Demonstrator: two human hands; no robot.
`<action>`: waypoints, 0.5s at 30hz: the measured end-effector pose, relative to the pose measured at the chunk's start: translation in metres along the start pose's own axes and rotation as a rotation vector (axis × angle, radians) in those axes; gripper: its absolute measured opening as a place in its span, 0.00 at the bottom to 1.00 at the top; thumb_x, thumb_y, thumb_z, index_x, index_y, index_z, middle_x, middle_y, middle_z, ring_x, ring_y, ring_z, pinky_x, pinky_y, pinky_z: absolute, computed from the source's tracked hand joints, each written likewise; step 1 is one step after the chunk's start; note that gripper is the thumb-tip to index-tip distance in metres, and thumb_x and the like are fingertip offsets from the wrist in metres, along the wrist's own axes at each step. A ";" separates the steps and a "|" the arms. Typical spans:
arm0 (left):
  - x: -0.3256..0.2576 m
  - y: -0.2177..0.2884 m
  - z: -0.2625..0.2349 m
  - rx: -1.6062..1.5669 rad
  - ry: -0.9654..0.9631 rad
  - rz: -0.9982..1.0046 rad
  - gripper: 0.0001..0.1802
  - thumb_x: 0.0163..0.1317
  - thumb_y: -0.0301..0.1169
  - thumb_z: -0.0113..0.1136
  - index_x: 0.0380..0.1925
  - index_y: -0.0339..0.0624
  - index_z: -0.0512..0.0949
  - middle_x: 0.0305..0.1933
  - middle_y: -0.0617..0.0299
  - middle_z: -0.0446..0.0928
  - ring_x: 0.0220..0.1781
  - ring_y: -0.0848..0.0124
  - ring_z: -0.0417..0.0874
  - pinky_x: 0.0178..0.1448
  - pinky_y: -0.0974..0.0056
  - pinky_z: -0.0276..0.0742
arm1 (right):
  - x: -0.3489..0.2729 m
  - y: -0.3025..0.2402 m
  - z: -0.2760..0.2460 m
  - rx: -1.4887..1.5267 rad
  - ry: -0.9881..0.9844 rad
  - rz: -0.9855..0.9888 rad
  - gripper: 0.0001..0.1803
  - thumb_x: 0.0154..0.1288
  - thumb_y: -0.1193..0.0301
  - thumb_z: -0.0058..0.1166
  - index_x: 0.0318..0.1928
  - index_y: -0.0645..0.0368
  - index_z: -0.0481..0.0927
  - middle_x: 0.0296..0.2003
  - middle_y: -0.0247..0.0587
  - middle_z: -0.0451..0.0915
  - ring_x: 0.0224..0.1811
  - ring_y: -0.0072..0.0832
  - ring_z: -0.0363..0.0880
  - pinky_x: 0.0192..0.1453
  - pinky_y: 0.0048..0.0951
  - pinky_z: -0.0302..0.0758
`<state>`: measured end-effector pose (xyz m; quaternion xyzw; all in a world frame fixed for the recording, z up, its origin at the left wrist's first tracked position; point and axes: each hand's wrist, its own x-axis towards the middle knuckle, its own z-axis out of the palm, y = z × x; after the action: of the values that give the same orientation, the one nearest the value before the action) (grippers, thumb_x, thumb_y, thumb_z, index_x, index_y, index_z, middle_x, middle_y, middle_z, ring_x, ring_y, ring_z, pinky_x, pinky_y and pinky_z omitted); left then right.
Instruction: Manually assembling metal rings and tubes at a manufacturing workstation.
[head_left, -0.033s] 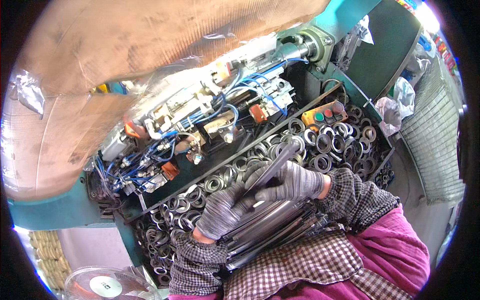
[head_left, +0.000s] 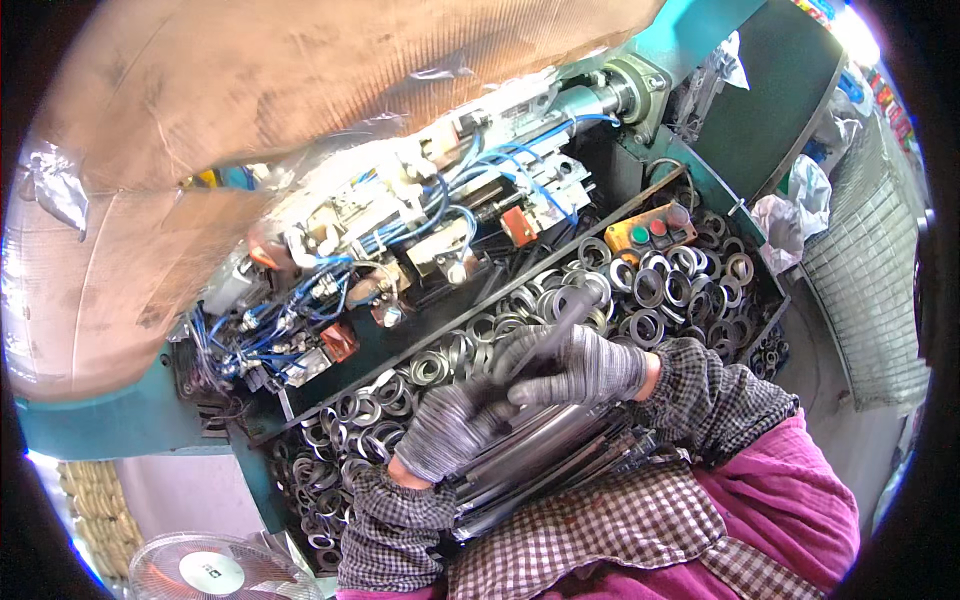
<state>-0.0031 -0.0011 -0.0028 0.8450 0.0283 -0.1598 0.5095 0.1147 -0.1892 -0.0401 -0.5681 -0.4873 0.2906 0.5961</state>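
Both hands wear grey striped knit gloves. A narrow dark metal strip, blurred by motion, slants up and to the right between them. My left hand is closed round its lower end. My right hand grips the strip farther up, thumb on the near side and fingers folded behind it. Beneath the hands lies a bundle of long flat metal strips, across my lap side of the tray. Many loose metal rings lie around and behind the hands.
Behind the tray's metal rim stands a machine with blue air hoses. A yellow control box with green and red buttons sits among the rings. Cardboard hangs overhead. A fan stands at lower left.
The strip is more blurred and has shifted slightly between my hands. My left hand has moved a little. Parts of the machine have shifted slightly.
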 end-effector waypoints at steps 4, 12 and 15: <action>0.008 -0.048 0.015 0.265 0.048 0.074 0.24 0.58 0.43 0.64 0.49 0.39 0.78 0.42 0.46 0.81 0.47 0.49 0.82 0.52 0.53 0.76 | 0.012 -0.024 -0.034 0.245 0.388 0.317 0.14 0.68 0.63 0.56 0.47 0.60 0.79 0.35 0.43 0.81 0.26 0.27 0.81 0.30 0.23 0.80; 0.005 -0.044 0.012 0.570 -0.079 0.062 0.15 0.60 0.36 0.57 0.42 0.39 0.80 0.43 0.49 0.82 0.42 0.51 0.83 0.47 0.54 0.78 | 0.086 -0.009 -0.025 0.923 0.359 0.436 0.17 0.70 0.70 0.51 0.56 0.63 0.74 0.41 0.46 0.81 0.41 0.33 0.84 0.51 0.37 0.83; 0.002 -0.055 0.017 0.504 0.140 0.238 0.18 0.56 0.27 0.53 0.48 0.40 0.78 0.43 0.46 0.81 0.43 0.50 0.82 0.50 0.53 0.78 | 0.121 0.012 -0.013 1.049 0.238 0.368 0.21 0.67 0.72 0.55 0.59 0.65 0.70 0.45 0.46 0.80 0.46 0.34 0.82 0.56 0.38 0.82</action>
<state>-0.0171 0.0106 -0.0572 0.9514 -0.0766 -0.0423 0.2953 0.1717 -0.0833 -0.0193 -0.3005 -0.1003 0.5267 0.7888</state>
